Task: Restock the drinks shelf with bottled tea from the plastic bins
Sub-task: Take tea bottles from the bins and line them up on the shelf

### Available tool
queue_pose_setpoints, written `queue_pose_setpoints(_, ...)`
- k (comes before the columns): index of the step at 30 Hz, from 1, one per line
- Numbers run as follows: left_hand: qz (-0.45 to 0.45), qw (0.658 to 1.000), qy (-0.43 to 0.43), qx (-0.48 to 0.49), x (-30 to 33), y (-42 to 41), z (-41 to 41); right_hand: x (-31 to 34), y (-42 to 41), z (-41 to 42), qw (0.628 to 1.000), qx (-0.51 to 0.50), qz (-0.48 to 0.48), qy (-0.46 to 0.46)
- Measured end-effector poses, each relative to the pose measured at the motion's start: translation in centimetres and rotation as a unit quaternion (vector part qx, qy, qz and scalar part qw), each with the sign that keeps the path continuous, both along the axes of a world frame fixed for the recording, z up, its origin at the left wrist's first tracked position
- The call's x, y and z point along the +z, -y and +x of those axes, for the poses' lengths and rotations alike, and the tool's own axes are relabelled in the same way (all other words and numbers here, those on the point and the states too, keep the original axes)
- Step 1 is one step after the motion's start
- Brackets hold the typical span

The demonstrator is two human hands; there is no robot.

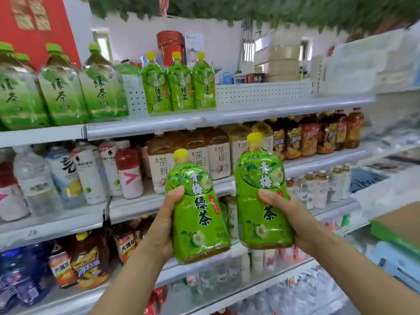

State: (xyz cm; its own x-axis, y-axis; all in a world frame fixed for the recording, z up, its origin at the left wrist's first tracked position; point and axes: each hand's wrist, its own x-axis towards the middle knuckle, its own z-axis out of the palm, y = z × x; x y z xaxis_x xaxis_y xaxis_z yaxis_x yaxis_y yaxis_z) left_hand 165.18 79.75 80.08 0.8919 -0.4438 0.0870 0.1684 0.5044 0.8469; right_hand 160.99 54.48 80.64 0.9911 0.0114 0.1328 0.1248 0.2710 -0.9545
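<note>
I hold two green tea bottles with yellow caps upright in front of the drinks shelves. My left hand (164,221) grips the left bottle (197,214) from its left side. My right hand (288,214) grips the right bottle (261,196), which is a little higher. On the top shelf (272,110) stand three matching green bottles (179,84) in a row, with bare shelf to their right. No plastic bin with tea shows plainly.
Large green tea bottles (61,87) fill the top shelf's left part. Brown tea bottles (204,153) and orange-labelled drinks (318,135) crowd the second shelf. Lower shelves hold water and dark bottles. A green-edged cardboard box (397,228) and a light blue crate (400,260) sit at right.
</note>
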Motion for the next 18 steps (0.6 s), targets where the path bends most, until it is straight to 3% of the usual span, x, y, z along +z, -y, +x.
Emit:
queue_pose_setpoints(11,-0.027,0.995,0.045,0.08,5.9,3.8,3.4,6.9,5.7,7.1,0.996,0.03,-0.041,0.069)
queue_pose_setpoints(18,0.004,0.985,0.105,0.138,9.8,4.3,6.2,11.9,5.9,12.5,0.99,0.036,-0.072,0.115)
